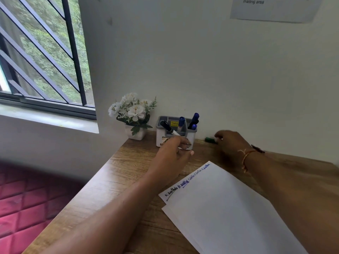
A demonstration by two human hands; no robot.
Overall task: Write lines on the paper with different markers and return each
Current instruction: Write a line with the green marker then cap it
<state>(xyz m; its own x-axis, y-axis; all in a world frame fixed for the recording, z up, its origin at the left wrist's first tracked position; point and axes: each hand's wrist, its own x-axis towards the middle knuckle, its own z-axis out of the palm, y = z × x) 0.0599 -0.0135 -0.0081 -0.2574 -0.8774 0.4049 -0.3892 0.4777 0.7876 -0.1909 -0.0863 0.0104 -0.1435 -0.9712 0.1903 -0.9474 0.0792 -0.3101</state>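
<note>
A grey and white marker holder (161,137) stands at the back of the wooden desk (117,182), against the wall. In it are a black marker (167,126) and three blue markers (181,121). My left hand (174,153) has its curled fingers on the holder's lower front. A green marker (210,139) lies on the desk by the wall, right of the holder. My right hand (232,142) reaches to it, fingertips closed on its right end. White paper (220,208) lies in front of me, with handwritten black and blue words (187,182) along its top edge.
A small white pot of white flowers (134,116) stands left of the holder. A barred window (40,52) is at the far left, and a red quilted surface (27,202) lies below the desk's left edge. A printed notice (273,8) hangs on the wall.
</note>
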